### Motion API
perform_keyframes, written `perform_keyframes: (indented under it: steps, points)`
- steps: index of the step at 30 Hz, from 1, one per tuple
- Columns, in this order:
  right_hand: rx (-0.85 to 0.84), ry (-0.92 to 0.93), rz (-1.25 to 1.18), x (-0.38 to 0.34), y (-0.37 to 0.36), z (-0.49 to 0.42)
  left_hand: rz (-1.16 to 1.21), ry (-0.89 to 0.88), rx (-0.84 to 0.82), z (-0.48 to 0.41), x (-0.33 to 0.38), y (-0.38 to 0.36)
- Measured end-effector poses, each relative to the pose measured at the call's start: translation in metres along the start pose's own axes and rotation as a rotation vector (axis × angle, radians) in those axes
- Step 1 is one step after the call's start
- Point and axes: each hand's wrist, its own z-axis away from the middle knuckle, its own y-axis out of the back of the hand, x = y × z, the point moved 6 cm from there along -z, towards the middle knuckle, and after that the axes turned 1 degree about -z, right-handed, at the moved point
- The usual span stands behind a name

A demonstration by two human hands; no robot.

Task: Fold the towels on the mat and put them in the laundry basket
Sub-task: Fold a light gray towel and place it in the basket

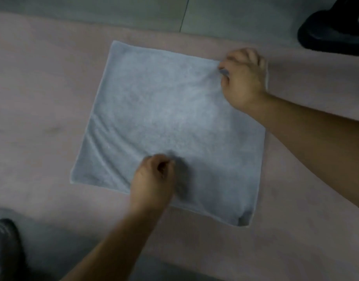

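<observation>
Underneath everything, a dusty-pink soft mat [32, 98] fills most of the view. It lies on a grey tiled floor [93, 9] that shows as a strip along the far side and again at the near edge.

Spread flat near the middle of the mat is a pale blue-grey rectangular cloth towel [164, 108], unfolded, with its corners turned slightly askew to the mat's edge. Long creases run across its left part, slanting toward the near side, and its near right corner is a little tucked and shadowed.

A bare right forearm [316, 142] comes in from the right and crosses the towel's right edge. A bare left forearm [117, 240] comes up from the bottom.

The right hand [243, 78] sits at the towel's far right corner, fingers curled, with a small pinch of cloth caught between thumb and fingertip.

The left hand [154, 175] is over the towel just inside its near edge. Its fingers are curled in too, but motion blur hides whether they grasp the cloth or merely hover clenched above it.

A black glossy shoe [333, 33] stands at the far right corner, on the floor and overlapping the mat's edge, well apart from the towel.

At the near left corner is a dark grey shape [4, 250], too blurred to identify.
</observation>
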Motion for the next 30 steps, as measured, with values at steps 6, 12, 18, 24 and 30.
perform_keyframes:
  steps: [6,12,18,24,30]
  points:
    - [-0.232,0.172,-0.252,-0.107,-0.066,-0.054,-0.25,0.372,0.164,-0.075,-0.135,0.114]
    - [-0.284,0.119,-0.129,-0.202,-0.111,-0.143,-0.162,0.387,-0.014,-0.085,-0.187,0.132]
    - [-0.347,-0.096,-0.147,-0.221,-0.138,-0.197,0.015,0.387,-0.11,-0.076,-0.193,0.125]
    - [-0.396,-0.102,-0.243,-0.22,-0.144,-0.208,0.058,0.316,-0.097,-0.072,-0.196,0.134]
    - [-0.321,-0.182,-0.444,-0.242,-0.131,-0.221,0.394,0.483,-0.005,-0.07,-0.226,0.146]
